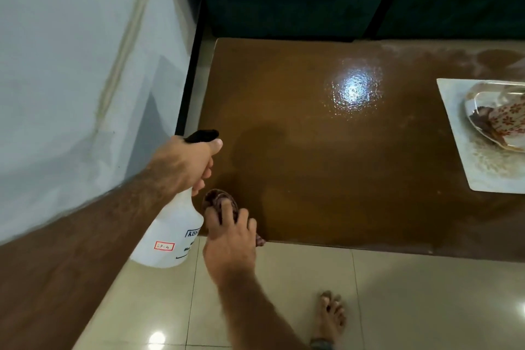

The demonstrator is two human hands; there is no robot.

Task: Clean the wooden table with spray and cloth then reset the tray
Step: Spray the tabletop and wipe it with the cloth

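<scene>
Left hand point(186, 162) gripped the spray bottle point(170, 231) by its trigger head, nozzle aimed over the surface point(326, 165) for wetting, while right hand point(230, 239) pressed the cloth point(220, 202) at the near-left corner; tray point(466, 150) sat far right, clear of the wiping.

The right hand point(230, 239) covers most of the cloth point(217, 200); the left hand point(187, 162) hides the spray bottle point(170, 233) trigger. Far right of both grips, the frame edge crops the tray point(466, 145) and glass dish point(483, 111).
</scene>
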